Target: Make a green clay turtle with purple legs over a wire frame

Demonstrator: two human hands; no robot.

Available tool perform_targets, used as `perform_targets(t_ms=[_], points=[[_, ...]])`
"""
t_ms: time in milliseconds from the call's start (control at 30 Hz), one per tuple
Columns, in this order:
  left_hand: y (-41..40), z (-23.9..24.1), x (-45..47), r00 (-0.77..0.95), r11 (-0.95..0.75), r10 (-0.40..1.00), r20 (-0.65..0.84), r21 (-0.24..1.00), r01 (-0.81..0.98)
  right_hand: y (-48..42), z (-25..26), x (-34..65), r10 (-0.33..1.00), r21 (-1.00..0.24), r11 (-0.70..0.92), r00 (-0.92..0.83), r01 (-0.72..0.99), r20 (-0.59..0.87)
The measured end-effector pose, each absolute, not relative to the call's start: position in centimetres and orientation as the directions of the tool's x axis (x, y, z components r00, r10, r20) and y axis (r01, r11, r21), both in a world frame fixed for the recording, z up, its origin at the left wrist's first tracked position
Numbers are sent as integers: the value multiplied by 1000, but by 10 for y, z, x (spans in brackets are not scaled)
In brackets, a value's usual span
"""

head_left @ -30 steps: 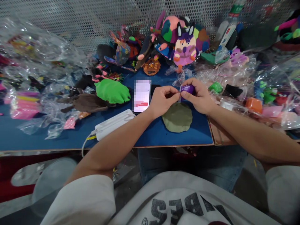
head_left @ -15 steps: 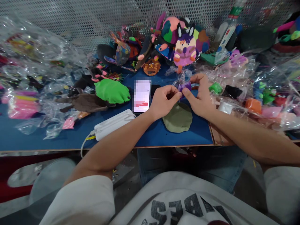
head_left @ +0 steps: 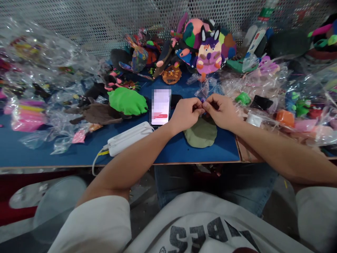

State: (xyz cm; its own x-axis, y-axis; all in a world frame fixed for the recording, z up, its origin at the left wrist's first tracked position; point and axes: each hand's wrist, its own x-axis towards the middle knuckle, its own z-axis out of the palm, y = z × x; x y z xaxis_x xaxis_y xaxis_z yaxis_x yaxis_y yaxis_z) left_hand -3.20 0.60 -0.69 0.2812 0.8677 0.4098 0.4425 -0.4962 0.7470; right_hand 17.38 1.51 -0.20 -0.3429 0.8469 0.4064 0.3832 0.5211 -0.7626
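My left hand (head_left: 185, 114) and my right hand (head_left: 222, 111) meet above a flat olive-green clay disc (head_left: 200, 135), fingertips pinched close together. Between them is a small clear plastic bag (head_left: 206, 87) with purple clay in it. Fingers cover most of the purple, and the bag's loose end sticks up behind them. The disc lies on the blue table (head_left: 223, 149), its far edge under my hands. Left of my left hand stands a lit phone (head_left: 161, 107).
A white power bank (head_left: 130, 138) with a cable lies front left. Beyond it are a green clay piece (head_left: 127, 101) and a brown one (head_left: 104, 114). Clay animals (head_left: 209, 56) line the back by a perforated panel (head_left: 86, 21). Bagged clay crowds both sides; a bottle (head_left: 258, 33) stands back right.
My right hand has moved left and its fingers have closed in beside my left fingertips. The purple clay, plainly visible before, is now mostly covered. The view has shifted slightly.
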Motion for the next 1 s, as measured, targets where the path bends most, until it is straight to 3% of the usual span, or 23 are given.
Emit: perform_targets(t_ms=[300,767,900,1000], points=[[13,-10,-35,277,-453,887,369,811,371,21,-1,174,816,-753,556,-406,353,411],[24,-26,-29,150,-398,916,373,892,214,34,-18,176,874,-904,375,-402,204,271],[29,-30,-29,172,-373,925,338,893,253,33,-14,182,832,-804,509,-415,307,368],[35,-33,-27,156,-407,913,377,866,289,36,5,179,702,-596,711,-422,374,573]])
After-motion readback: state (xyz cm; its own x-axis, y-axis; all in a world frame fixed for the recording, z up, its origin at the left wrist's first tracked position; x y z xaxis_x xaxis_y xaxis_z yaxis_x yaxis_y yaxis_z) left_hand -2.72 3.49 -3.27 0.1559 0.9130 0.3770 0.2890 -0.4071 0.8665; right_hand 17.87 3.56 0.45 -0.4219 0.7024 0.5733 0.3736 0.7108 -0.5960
